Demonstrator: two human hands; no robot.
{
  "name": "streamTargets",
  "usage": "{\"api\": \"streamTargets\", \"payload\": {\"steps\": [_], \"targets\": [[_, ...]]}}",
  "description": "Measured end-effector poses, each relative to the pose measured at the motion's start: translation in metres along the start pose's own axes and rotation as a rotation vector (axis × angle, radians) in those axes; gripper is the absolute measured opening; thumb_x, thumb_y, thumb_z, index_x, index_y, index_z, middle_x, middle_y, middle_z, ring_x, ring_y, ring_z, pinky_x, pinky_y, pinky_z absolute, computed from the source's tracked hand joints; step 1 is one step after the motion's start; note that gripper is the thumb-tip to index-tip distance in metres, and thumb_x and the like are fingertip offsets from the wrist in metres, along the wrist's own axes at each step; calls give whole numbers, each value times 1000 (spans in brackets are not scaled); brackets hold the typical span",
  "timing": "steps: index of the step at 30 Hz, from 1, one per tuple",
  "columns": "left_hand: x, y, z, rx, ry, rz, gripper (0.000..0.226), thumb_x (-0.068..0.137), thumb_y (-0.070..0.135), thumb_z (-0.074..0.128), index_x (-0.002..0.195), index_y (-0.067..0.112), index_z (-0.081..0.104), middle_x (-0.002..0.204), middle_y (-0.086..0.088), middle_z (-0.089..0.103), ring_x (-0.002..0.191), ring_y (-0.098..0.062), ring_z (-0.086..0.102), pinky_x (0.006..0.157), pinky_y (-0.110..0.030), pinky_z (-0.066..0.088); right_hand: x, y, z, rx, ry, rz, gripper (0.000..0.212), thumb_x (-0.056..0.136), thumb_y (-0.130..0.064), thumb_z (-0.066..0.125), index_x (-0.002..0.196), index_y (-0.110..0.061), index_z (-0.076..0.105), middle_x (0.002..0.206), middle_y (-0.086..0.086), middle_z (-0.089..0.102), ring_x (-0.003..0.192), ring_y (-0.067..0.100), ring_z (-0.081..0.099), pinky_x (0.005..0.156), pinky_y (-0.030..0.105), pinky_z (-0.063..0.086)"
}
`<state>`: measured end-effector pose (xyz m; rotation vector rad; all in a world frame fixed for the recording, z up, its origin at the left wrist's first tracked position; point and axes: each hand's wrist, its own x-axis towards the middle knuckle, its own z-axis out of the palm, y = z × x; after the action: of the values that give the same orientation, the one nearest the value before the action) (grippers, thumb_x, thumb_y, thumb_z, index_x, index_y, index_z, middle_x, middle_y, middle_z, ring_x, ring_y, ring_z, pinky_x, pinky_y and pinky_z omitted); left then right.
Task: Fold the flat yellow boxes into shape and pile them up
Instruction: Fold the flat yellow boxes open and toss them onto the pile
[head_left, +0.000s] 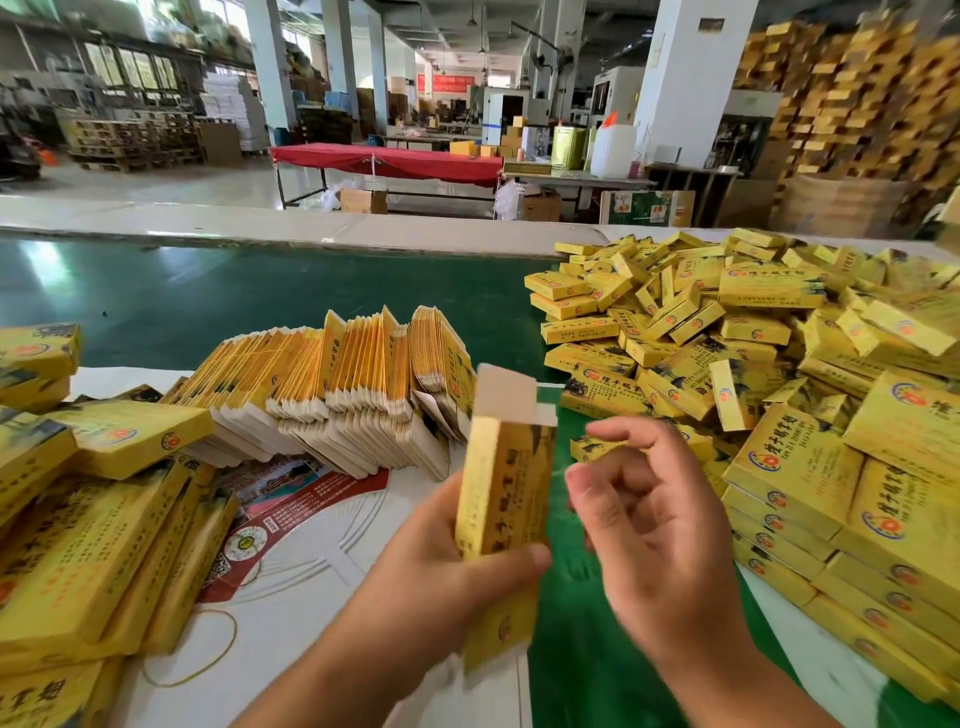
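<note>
Between your hands, your left hand (457, 566) grips an upright yellow box (501, 493) with its top flaps unclosed, your right hand (644, 525) loosely curled and empty beside it, folded boxes (727, 332) heaped right, flat boxes (332, 384) waiting ahead-left.

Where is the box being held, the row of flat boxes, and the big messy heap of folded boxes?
held box (498, 493), head view, on its yellow front face.
row of flat boxes (332, 384), head view, on the standing edges mid-row.
heap of folded boxes (727, 322), head view, on a box mid-heap.
</note>
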<state>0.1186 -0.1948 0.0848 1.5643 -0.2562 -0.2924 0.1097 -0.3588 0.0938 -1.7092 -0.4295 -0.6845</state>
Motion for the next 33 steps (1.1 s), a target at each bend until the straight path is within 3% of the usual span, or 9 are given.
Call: {"api": "streamTargets", "payload": {"steps": [3, 8, 17, 21, 25, 27, 29, 31, 33], "targets": [[-3, 7, -6, -383, -220, -13, 56, 66, 7, 76, 119, 15, 61, 114, -16, 70, 103, -34, 69, 78, -44, 58, 6, 5, -7, 42, 94, 53, 27, 81, -42, 65, 105, -31, 59, 83, 1, 60, 74, 16, 57, 62, 29, 49], [-9, 8, -6, -472, -440, -1, 40, 72, 6, 63, 112, 8, 69, 106, -19, 71, 95, -31, 70, 79, -40, 57, 3, 7, -11, 92, -48, 36, 28, 81, -37, 66, 109, -41, 62, 98, -2, 65, 85, 15, 62, 67, 35, 56], [-6, 6, -9, -518, -494, -21, 41, 76, 2, 57, 116, 2, 65, 106, -18, 71, 97, -29, 69, 88, -41, 54, 2, 8, -12, 134, -135, 66, 34, 79, -36, 67, 113, -39, 62, 89, -1, 61, 76, 25, 62, 62, 37, 55], [-5, 1, -7, -537, -505, -37, 45, 72, 4, 63, 117, 4, 65, 106, -20, 69, 93, -31, 68, 86, -43, 54, 4, 9, -14, 226, -211, 65, 16, 87, -32, 66, 97, -21, 60, 76, 8, 64, 56, 28, 58, 47, 27, 50], [1, 6, -7, -547, -510, -76, 44, 62, 9, 74, 105, -2, 71, 96, -24, 71, 81, -31, 72, 74, -37, 58, 7, 11, -16, 198, -196, 103, 34, 87, -53, 65, 80, -21, 57, 65, 7, 54, 55, 25, 49, 47, 28, 42], [8, 19, -5, -481, -430, -88, 53, 39, 29, 96, 83, 5, 79, 87, -17, 75, 74, -22, 74, 66, -29, 60, 9, 13, -17, 226, -194, 171, 37, 82, -57, 68, 75, -22, 59, 63, 5, 55, 57, 21, 50, 50, 28, 44], [12, 29, -5, -437, -272, -35, 71, 42, 67, 80, 87, 12, 76, 103, -17, 74, 83, -22, 73, 73, -32, 59, 13, 16, -18, 290, -159, 311, 36, 77, -55, 73, 70, -23, 60, 64, 5, 61, 56, 18, 53, 49, 23, 45], [19, 27, -13, -304, -24, 112, 67, 61, 61, 72, 106, 13, 63, 115, -11, 70, 96, -25, 69, 79, -37, 57, 17, 20, -20, 362, -101, 496, 30, 77, -44, 77, 70, -20, 61, 67, 11, 62, 55, 21, 50, 44, 21, 41], [14, 25, -20, -26, 80, 353, 47, 76, 30, 60, 122, 20, 54, 123, 9, 66, 119, -15, 59, 98, -46, 47, 21, 24, -22, 447, -81, 728, 36, 66, -42, 80, 79, -13, 63, 75, 18, 57, 58, 24, 45, 46, 26, 35]]}}
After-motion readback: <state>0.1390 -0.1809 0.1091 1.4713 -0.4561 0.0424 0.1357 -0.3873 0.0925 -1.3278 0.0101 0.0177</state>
